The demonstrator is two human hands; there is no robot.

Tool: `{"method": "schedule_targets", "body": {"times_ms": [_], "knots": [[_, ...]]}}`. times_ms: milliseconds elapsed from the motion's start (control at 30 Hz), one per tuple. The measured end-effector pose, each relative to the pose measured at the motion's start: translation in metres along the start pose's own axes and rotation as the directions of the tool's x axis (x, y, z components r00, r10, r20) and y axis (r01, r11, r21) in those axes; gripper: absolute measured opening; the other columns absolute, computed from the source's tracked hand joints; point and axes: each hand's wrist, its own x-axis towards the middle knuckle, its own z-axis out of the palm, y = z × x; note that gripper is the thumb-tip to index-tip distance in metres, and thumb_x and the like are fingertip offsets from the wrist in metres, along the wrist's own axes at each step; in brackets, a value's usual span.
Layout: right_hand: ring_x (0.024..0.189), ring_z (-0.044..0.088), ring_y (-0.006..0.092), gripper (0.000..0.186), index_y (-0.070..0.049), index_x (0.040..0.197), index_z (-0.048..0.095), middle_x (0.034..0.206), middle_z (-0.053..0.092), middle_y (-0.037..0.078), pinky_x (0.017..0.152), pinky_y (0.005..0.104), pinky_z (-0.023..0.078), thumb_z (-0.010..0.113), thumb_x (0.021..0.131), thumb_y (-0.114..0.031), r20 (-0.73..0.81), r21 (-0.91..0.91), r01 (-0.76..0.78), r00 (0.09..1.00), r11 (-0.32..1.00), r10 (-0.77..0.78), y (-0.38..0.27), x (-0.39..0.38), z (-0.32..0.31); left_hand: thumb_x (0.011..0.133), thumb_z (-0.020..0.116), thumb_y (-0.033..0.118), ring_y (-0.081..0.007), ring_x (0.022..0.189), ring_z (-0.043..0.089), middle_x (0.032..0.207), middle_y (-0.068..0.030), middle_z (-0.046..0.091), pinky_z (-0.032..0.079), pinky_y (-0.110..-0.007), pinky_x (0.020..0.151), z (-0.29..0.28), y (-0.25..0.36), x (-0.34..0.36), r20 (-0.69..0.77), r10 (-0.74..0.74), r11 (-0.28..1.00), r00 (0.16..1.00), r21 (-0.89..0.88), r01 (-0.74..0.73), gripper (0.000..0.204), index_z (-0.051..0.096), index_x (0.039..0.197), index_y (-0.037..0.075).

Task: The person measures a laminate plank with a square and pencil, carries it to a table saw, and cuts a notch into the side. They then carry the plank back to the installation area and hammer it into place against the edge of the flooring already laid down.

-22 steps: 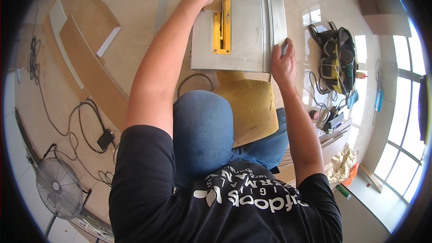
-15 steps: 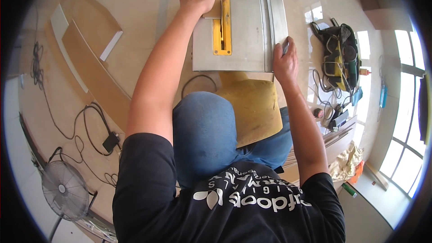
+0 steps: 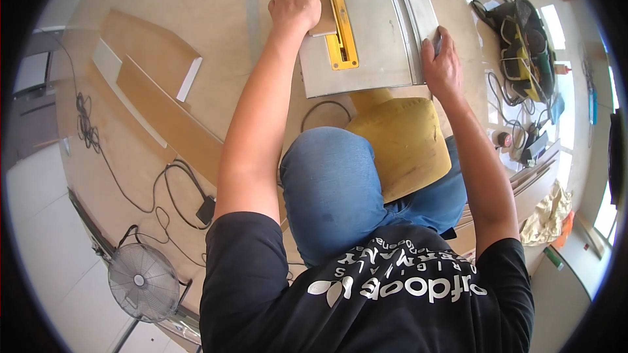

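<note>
A metal saw table (image 3: 366, 59) with a yellow slotted insert (image 3: 343, 46) stands in front of me. My left hand (image 3: 294, 0) rests with fingers spread on a small brown board (image 3: 322, 23), which lies along the left side of the insert and partly over it. At the table's right side, my right hand (image 3: 443, 65) has its fingers curled over the rail at the edge (image 3: 409, 19), around a small grey part too hidden to name. A worn yellow seat or cushion (image 3: 412, 150) sits below the table, between my bent legs.
Long boards (image 3: 150, 98) lie on the left with looping cables and a black adapter (image 3: 206, 209). A fan (image 3: 140, 281) stands at lower left. A tool bag (image 3: 523, 46) with cords is on the right, above stacked panels (image 3: 536, 183) and crumpled paper (image 3: 549, 216).
My left hand and the brown board have slid toward me along the insert. My right hand stays at the table's edge. The whole view has shifted, with the scene appearing further right.
</note>
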Motion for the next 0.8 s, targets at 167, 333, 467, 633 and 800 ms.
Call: {"method": "schedule_targets", "body": {"times_ms": [167,333,467,633,800], "knots": [[0.123,0.055,0.0449,0.058,0.002,0.142,0.045,0.134,0.056,0.028,0.104,0.0470,0.044,0.054,0.098,-0.035,-0.016,0.013,0.007,1.000,1.000,-0.007,0.002,0.000,0.001,0.107,0.030,0.037,-0.0398,0.143,0.039,0.164,-0.0222,0.020,0.035,-0.047,0.116,-0.001,0.001,-0.012,-0.003,0.021,1.000,1.000,-0.002,-0.021,0.059,0.025,0.158,0.010],[0.123,0.055,0.0446,0.058,0.002,0.142,0.045,0.135,0.056,0.028,0.104,0.0469,0.044,0.054,0.098,-0.035,-0.003,0.010,-0.007,1.000,1.000,0.007,0.001,-0.001,0.000,0.107,0.030,0.036,-0.0408,0.142,0.039,0.163,-0.0235,0.021,0.035,-0.047,0.116,-0.002,0.001,-0.025,-0.006,0.031,1.000,1.000,0.000,-0.031,0.058,0.025,0.158,0.009],[0.124,0.054,0.0444,0.059,0.002,0.142,0.045,0.136,0.055,0.028,0.105,0.0466,0.044,0.053,0.098,-0.035,0.001,0.015,-0.019,1.000,1.000,0.019,0.000,0.000,0.001,0.107,0.031,0.036,-0.0405,0.142,0.039,0.164,-0.0236,0.020,0.035,-0.047,0.116,-0.003,0.001,-0.035,-0.010,0.031,1.000,0.999,-0.005,-0.031,0.059,0.024,0.158,0.008],[0.125,0.054,0.0444,0.059,0.001,0.143,0.044,0.137,0.054,0.028,0.105,0.0463,0.044,0.053,0.098,-0.036,0.017,-0.009,-0.030,0.999,1.000,0.030,0.003,0.000,0.001,0.106,0.031,0.035,-0.0404,0.141,0.041,0.164,-0.0235,0.019,0.036,-0.047,0.116,-0.003,0.002,-0.044,-0.009,0.028,0.999,1.000,0.019,-0.028,0.059,0.024,0.158,0.008],[0.125,0.054,0.0447,0.060,0.001,0.144,0.044,0.138,0.054,0.028,0.105,0.0463,0.044,0.051,0.098,-0.037,0.027,-0.013,-0.045,0.999,0.999,0.046,-0.003,0.000,-0.002,0.106,0.032,0.034,-0.0375,0.145,0.036,0.163,-0.0250,0.021,0.028,-0.047,0.119,-0.004,0.003,-0.053,0.021,0.021,0.999,1.000,-0.047,-0.020,0.059,0.027,0.157,0.005]]}}
